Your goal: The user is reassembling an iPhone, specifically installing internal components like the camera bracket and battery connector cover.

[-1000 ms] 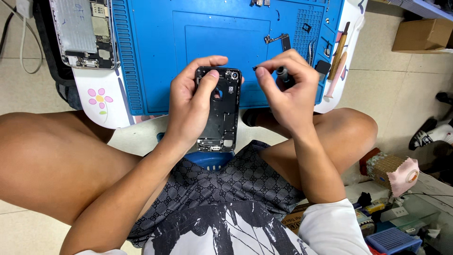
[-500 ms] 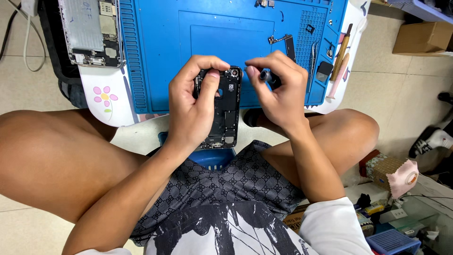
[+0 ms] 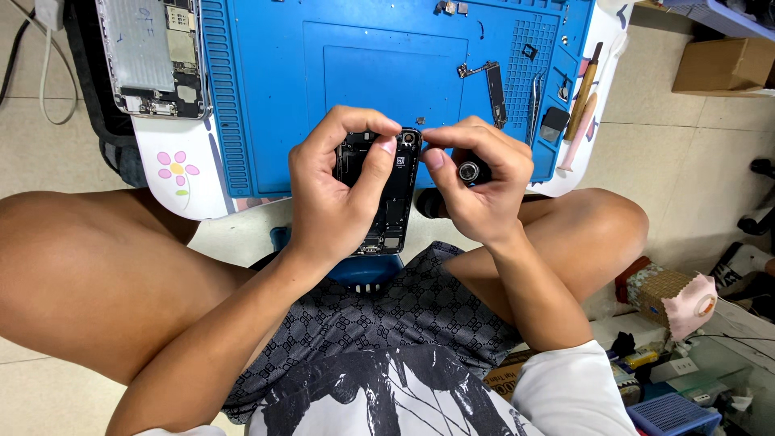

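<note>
Across the top of the view lies a blue repair mat [image 3: 274, 97] on a small white worktop [image 3: 173, 190] with a pink flower printed at its near left corner. On the mat's left edge rests an opened silver phone housing [image 3: 153, 56], inner side up. Towards the mat's right side sit a narrow logic board [image 3: 494, 93], tweezers [image 3: 536, 101], a small dark square part [image 3: 554, 121] and two slim wooden-coloured tools [image 3: 583, 101], all well apart from the hands.

Below the mat's near edge, above the person's lap and between the bare knees, a black phone chassis [image 3: 389, 194] is held upright, its open inner side facing the camera. The left hand [image 3: 331, 194] is clamped on it: the palm and fingers wrap the left edge, and the thumb presses across the inside near the top. The camera opening at the chassis's top right corner sits just beside the right hand [image 3: 476, 190], whose thumb and forefinger are pinched together right at that corner; what they pinch is too small to tell. The remaining fingers of the right hand curl around a dark round-ended tool [image 3: 469, 170], its ringed tip facing the camera, just right of the chassis.
</note>
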